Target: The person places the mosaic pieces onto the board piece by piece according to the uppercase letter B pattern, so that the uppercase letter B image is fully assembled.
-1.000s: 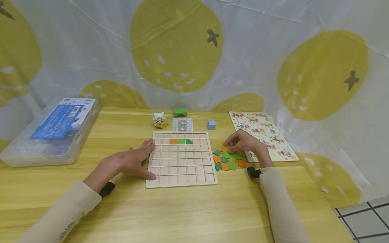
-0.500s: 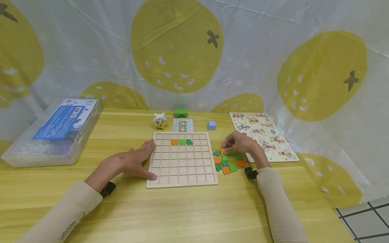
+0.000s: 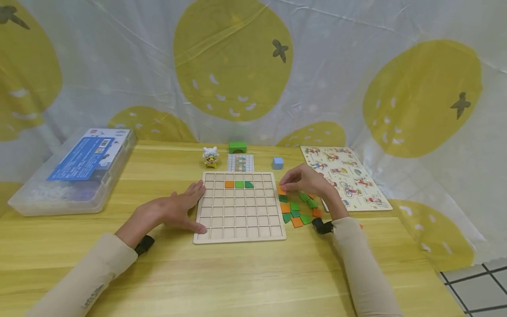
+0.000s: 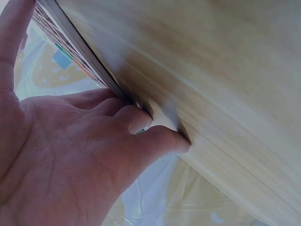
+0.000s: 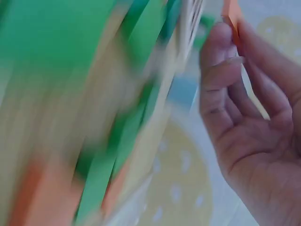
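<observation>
A square wooden grid board (image 3: 240,220) lies on the table, with an orange square tile (image 3: 229,184), a light green square tile (image 3: 239,184) and a dark green rounded tile (image 3: 248,184) side by side in an upper row. My left hand (image 3: 174,212) rests spread along the board's left edge, thumb at the lower corner. In the left wrist view its fingertips (image 4: 181,143) reach the table beside the board's edge. Just right of the board, my right hand (image 3: 306,181) pinches an orange tile (image 5: 230,16) between thumb and fingers, above several loose tiles (image 3: 294,206).
Behind the board are a printed pattern card (image 3: 240,163), a green arch block (image 3: 237,147), a small figurine (image 3: 211,157) and a blue cube (image 3: 278,163). A picture puzzle board (image 3: 368,185) lies at right, a clear plastic case (image 3: 75,176) at left.
My right hand has picked up an orange tile from the loose pile and moved left toward the board. A few loose tiles have shifted. The left hand stays on the board's edge.
</observation>
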Tool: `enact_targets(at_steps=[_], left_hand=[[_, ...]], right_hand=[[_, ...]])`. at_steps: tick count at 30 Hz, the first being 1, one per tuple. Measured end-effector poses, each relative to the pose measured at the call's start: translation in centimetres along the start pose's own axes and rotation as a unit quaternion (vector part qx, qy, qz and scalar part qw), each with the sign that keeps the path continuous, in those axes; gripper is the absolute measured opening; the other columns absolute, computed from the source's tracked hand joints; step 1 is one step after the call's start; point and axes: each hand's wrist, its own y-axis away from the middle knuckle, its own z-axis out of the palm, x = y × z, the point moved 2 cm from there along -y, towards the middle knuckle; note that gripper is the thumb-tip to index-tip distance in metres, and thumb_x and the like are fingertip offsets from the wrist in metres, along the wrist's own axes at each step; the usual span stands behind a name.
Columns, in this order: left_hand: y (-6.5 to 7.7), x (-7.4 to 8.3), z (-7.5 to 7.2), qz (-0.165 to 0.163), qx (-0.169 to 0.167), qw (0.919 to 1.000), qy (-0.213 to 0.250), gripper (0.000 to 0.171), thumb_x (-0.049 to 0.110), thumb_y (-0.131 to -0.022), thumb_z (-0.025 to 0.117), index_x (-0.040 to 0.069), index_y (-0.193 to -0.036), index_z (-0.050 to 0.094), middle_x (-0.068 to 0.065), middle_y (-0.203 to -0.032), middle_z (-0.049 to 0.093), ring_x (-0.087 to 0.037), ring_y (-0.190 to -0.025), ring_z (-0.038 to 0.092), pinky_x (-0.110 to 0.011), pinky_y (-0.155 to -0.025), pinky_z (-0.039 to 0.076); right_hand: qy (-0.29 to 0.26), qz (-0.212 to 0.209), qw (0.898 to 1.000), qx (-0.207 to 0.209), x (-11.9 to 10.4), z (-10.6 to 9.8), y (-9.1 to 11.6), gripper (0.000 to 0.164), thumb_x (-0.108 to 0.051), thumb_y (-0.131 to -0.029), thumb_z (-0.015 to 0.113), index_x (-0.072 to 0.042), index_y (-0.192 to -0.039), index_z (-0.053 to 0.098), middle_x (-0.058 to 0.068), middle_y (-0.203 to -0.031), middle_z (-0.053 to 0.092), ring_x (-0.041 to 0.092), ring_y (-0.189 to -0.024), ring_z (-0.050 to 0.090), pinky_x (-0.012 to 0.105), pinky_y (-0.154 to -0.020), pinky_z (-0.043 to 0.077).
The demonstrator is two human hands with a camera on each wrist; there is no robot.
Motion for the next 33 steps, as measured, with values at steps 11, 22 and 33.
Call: enact_targets(at_steps=[11,22,33], left_hand=[[-0.2,0.2,0.0,-0.011,-0.003,0.9999,0.003,0.129,0.054,-0.090,0.085,-0.010,-0.168,0.005,-0.028,-0.178,-0.008,-0.047,-0.165,-0.005,-0.080,-0.123,0.002],[-0.2,0.1,0.0,-0.012,-0.002,0.9999,-0.002,0.130,0.054,-0.090,0.085,-0.010,-0.169,0.005,-0.027,-0.178,-0.008,-0.047,-0.165,-0.005,-0.079,-0.123,0.003],[-0.1,0.1,0.0,-0.013,-0.001,0.9999,0.001,0.130,0.054,-0.089,0.086,-0.010,-0.168,0.005,-0.028,-0.178,-0.008,-0.048,-0.165,-0.005,-0.080,-0.123,0.003]], right_hand=[[-0.065,0.024,0.998,0.010,-4.0,6.0,-4.2,0.013,0.004,-0.102,0.070,0.007,-0.109,0.081,0.015,-0.085,0.077,0.019,-0.068,0.071,0.032,-0.067,0.063],[-0.055,0.035,0.998,-0.006,-4.5,6.2,-4.0,0.021,0.005,-0.105,0.064,0.009,-0.121,0.077,0.020,-0.095,0.078,0.026,-0.078,0.073,0.036,-0.074,0.064],[-0.081,0.034,0.996,-0.008,-3.8,6.1,-3.9,0.019,0.004,-0.106,0.064,0.009,-0.118,0.078,0.022,-0.099,0.079,0.025,-0.082,0.075,0.036,-0.080,0.065]])
